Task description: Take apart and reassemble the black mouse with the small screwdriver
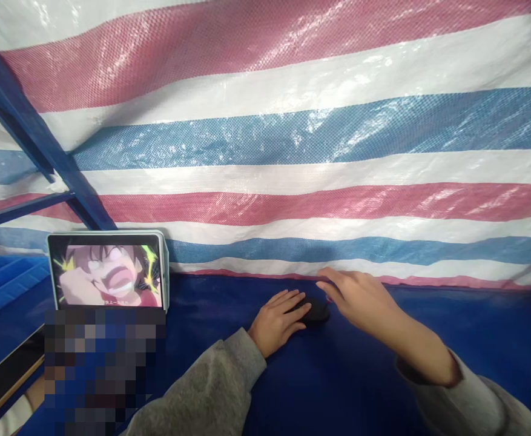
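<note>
A flat, dark, rounded object (317, 311) lies on the dark blue table surface (310, 387). My left hand (278, 321) rests palm down at its left side, fingers spread, with the fingertips on its edge. Over the right side of the object, my right hand (351, 297) is bent at the wrist, with thumb and index finger pointing left. Something small and reddish shows just below those fingertips, too small to make out. Both forearms are in grey sleeves.
A tablet (106, 275) showing a cartoon stands at the left. Another person's arm (37, 390) and a long dark object (8, 372) are at the lower left. Blue trays (8, 278), a blue metal frame (42, 133) and a striped plastic sheet (292, 139) stand behind.
</note>
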A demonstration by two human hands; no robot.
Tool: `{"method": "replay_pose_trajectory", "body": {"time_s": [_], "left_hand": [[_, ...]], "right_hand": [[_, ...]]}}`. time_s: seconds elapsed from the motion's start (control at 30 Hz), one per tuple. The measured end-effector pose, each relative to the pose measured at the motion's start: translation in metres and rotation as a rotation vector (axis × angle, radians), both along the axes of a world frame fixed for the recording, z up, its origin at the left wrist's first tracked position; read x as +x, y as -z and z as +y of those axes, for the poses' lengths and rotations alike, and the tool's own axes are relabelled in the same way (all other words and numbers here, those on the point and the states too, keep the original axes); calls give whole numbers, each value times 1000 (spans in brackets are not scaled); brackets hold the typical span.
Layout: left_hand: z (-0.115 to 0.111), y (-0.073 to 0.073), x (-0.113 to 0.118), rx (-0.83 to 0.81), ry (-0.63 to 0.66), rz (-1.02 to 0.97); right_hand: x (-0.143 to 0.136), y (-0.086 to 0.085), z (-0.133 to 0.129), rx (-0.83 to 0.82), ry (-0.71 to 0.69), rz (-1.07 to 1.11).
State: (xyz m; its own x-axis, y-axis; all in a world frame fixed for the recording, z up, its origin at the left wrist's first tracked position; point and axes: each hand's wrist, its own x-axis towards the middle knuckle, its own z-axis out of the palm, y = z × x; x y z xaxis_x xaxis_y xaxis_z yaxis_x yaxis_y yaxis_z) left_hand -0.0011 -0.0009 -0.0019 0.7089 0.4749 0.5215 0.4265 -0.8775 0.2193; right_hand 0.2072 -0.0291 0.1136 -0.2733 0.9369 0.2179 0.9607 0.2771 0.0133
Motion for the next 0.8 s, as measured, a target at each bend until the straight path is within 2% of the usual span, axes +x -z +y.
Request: {"method": "replay_pose_trajectory", "body": {"time_s": [0.8], "left_hand": [[0, -2, -1, -10, -8, 24]], "right_hand": [[-2, -7, -4, -77, -4, 31]]}}
